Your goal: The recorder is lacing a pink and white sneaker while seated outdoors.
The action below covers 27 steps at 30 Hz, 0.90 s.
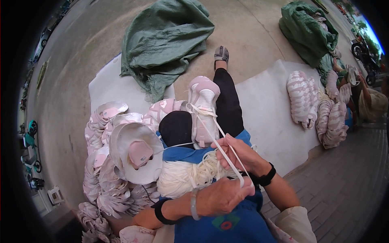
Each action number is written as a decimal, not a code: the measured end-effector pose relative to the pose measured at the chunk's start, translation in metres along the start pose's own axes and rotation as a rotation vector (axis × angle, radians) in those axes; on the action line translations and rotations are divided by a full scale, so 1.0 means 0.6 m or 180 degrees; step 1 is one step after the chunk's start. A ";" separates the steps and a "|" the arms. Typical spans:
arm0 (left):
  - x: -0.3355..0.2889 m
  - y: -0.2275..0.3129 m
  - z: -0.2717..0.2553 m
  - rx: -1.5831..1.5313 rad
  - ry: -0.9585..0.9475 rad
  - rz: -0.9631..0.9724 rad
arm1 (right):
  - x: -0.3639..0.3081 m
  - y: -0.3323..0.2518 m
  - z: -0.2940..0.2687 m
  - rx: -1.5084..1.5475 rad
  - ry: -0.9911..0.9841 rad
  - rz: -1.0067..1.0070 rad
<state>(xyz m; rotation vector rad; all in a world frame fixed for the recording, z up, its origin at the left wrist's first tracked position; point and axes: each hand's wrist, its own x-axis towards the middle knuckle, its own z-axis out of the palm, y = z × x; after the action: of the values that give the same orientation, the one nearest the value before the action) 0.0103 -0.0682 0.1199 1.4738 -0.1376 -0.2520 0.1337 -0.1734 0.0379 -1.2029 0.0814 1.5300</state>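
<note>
A pink-and-white shoe upper (206, 101) lies on my lap, its toe pointing away from me. White shoelace (211, 131) is threaded through its eyelets, and two strands stretch taut from it toward my hands. My left hand (227, 196) is closed round the lace ends, low and to the right of the shoe. Just above it, my right hand (241, 153) has curled fingers on a lace strand, with thumb and forefinger together. Below the shoe, a thick bundle of cream laces (182, 176) rests on my blue apron (221, 231).
Stacked pink-and-white uppers (99, 174) and an open upper (137, 152) crowd my left side. A green sack (164, 44) lies ahead on white sheeting (107, 83). At right are more uppers (302, 99), another green sack (308, 32) and a co-worker's arm (364, 91).
</note>
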 end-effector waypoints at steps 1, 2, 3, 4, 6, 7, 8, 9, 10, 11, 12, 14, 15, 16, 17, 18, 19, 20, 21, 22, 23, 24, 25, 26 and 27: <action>0.003 -0.002 0.011 0.0128 -0.0291 -0.0195 | 0.008 0.000 0.013 0.0581 -0.0226 0.0125; 0.006 -0.007 0.018 0.0273 -0.0564 -0.0392 | 0.015 -0.002 0.022 0.1153 -0.0475 0.0245; 0.013 -0.017 0.025 0.0281 -0.0553 -0.0384 | 0.020 -0.004 0.025 0.1267 -0.0533 0.0254; 0.020 -0.033 0.030 0.0502 -0.0475 -0.0111 | 0.029 -0.003 0.018 0.1253 -0.0539 0.0253; 0.023 -0.053 0.040 0.0704 -0.0412 0.0141 | 0.041 -0.005 0.016 0.1359 -0.0850 -0.0205; 0.020 -0.061 0.044 0.0719 -0.0497 -0.0076 | 0.022 -0.011 0.008 0.1016 -0.0594 -0.0053; 0.020 -0.066 0.043 0.0734 -0.0565 -0.0288 | 0.001 -0.022 -0.010 0.1008 -0.0601 -0.0037; 0.017 -0.054 0.028 0.0802 -0.0793 -0.0541 | -0.025 -0.030 -0.044 0.0527 -0.0829 0.0009; 0.011 -0.056 0.015 0.0793 -0.0772 -0.0553 | -0.047 -0.038 -0.069 0.0041 -0.1073 0.0056; 0.002 -0.062 0.002 0.0265 -0.0304 -0.0348 | -0.064 -0.042 -0.084 0.0051 -0.1059 0.0068; -0.009 -0.068 -0.016 -0.0249 0.0174 -0.0157 | -0.074 -0.043 -0.092 -0.0347 -0.1037 0.0098; -0.015 -0.084 -0.066 -0.0711 0.0827 -0.1003 | -0.077 -0.049 -0.090 -0.0738 -0.1015 0.0131; -0.012 -0.104 -0.084 -0.0466 0.1475 -0.1009 | -0.072 -0.055 -0.080 -0.0891 -0.1150 0.0127; -0.007 -0.128 -0.099 -0.0212 0.2115 -0.1007 | -0.067 -0.062 -0.068 -0.1042 -0.1281 0.0121; 0.003 -0.149 -0.115 0.0140 0.2523 -0.0980 | -0.059 -0.072 -0.053 -0.1321 -0.1455 -0.0052; 0.012 -0.162 -0.130 0.0502 0.2920 -0.0943 | -0.049 -0.071 -0.043 -0.1311 -0.1448 -0.0054; 0.022 -0.169 -0.146 0.0500 0.2905 -0.0945 | -0.039 -0.067 -0.034 -0.1477 -0.1526 -0.0059; 0.033 -0.176 -0.159 0.1079 0.2804 -0.0969 | -0.031 -0.063 -0.027 -0.1635 -0.1602 -0.0049; 0.042 -0.174 -0.169 0.1656 0.2691 -0.0979 | -0.027 -0.062 -0.021 -0.1693 -0.1681 0.0009; 0.047 -0.166 -0.178 0.1644 0.2678 -0.0985 | -0.025 -0.058 -0.016 -0.1683 -0.1669 0.0018; 0.051 -0.148 -0.187 0.1190 0.1926 -0.1651 | -0.021 -0.051 -0.014 -0.1870 -0.1639 -0.0171; 0.053 -0.139 -0.190 0.0723 0.1150 -0.2276 | -0.017 -0.047 -0.009 -0.2058 -0.1610 -0.0359; 0.051 -0.141 -0.186 0.0482 0.1185 -0.2277 | -0.018 -0.049 -0.004 -0.2125 -0.1454 -0.0251; 0.046 -0.151 -0.180 0.0478 0.1186 -0.2288 | -0.011 -0.038 0.004 -0.2118 -0.1460 -0.0244; 0.044 -0.167 -0.174 -0.0192 0.1347 -0.2135 | -0.005 -0.023 0.012 -0.2480 -0.1340 -0.0744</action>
<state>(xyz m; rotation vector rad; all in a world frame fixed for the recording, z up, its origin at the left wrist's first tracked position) 0.0532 0.0183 0.0090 1.4426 0.7102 -0.4695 0.1392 -0.1657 0.0506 -1.3744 -0.9778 1.6150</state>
